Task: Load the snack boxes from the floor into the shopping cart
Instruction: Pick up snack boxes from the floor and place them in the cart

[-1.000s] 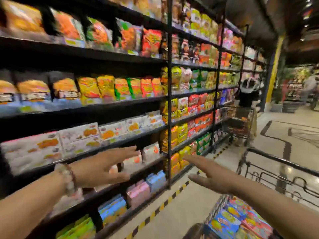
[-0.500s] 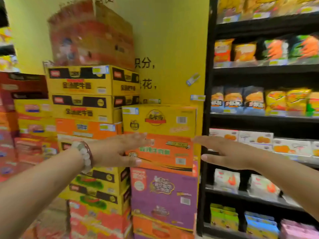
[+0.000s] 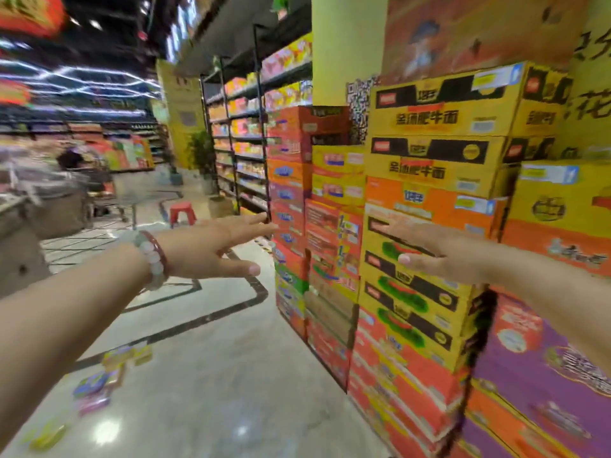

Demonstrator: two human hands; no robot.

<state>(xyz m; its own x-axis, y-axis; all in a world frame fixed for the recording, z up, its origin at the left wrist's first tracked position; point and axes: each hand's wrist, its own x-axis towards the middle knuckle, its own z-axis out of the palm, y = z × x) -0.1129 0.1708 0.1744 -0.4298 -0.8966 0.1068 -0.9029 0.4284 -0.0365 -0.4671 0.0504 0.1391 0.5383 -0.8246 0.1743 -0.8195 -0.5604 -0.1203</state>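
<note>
Several small snack boxes (image 3: 99, 381) lie scattered on the shiny floor at the lower left, blurred by motion. My left hand (image 3: 211, 249) is stretched out in front of me, fingers straight, holding nothing; a bead bracelet is on its wrist. My right hand (image 3: 436, 252) is also held out flat and empty, in front of the stacked cartons. Both hands are well above the floor boxes. The shopping cart I am loading is out of view.
A tall wall of stacked cartons (image 3: 429, 200) fills the right side. Black shelving (image 3: 244, 133) runs back along the aisle. A red stool (image 3: 182, 211) stands on the floor. Far left, a person with another cart (image 3: 109, 190) is blurred.
The view has swung left, from the shelves and my cart, past the carton stack, to the open aisle with boxes on the floor. Both hands stay outstretched and empty.
</note>
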